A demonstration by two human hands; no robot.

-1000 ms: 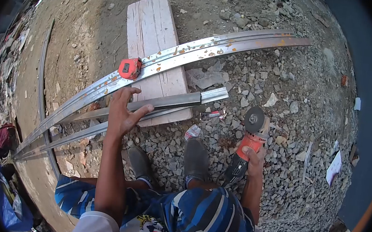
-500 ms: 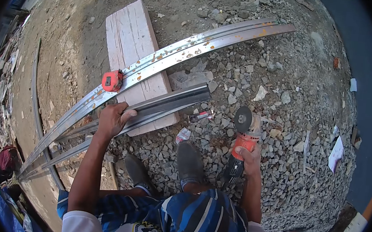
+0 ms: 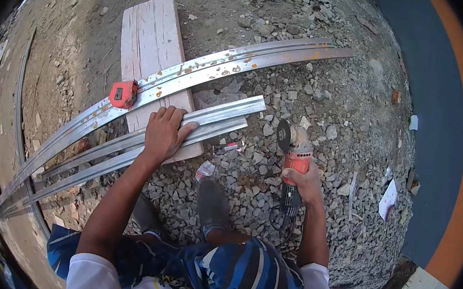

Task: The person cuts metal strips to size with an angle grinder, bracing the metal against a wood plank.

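Observation:
My left hand (image 3: 164, 133) is closed over a galvanized metal channel (image 3: 229, 108), fingers across its far edge and thumb along its top. A second channel (image 3: 222, 128) lies alongside, nearer my feet. Both cross the pale wooden plank (image 3: 151, 39) close to its near end. My right hand (image 3: 306, 180) grips an angle grinder (image 3: 298, 161) by its red and black body, disc pointing away from me, over the gravel right of the channel ends. A red tape measure (image 3: 123, 94) sits on a longer, rust-spotted metal channel (image 3: 216, 68) beyond my left hand.
Loose gravel (image 3: 260, 192) surrounds my shoes (image 3: 212, 204). A crumpled wrapper (image 3: 205, 170) lies by one toe, and a small packet (image 3: 226, 148) is near the channel ends. Another long metal strip (image 3: 21, 102) rests on the dirt at the left. A dark surface edges the right side.
My left hand has shifted along the channel toward its cut-off end and lies flatter over it. The channel has rolled, showing a brighter face. The grinder has turned more upright in my right hand.

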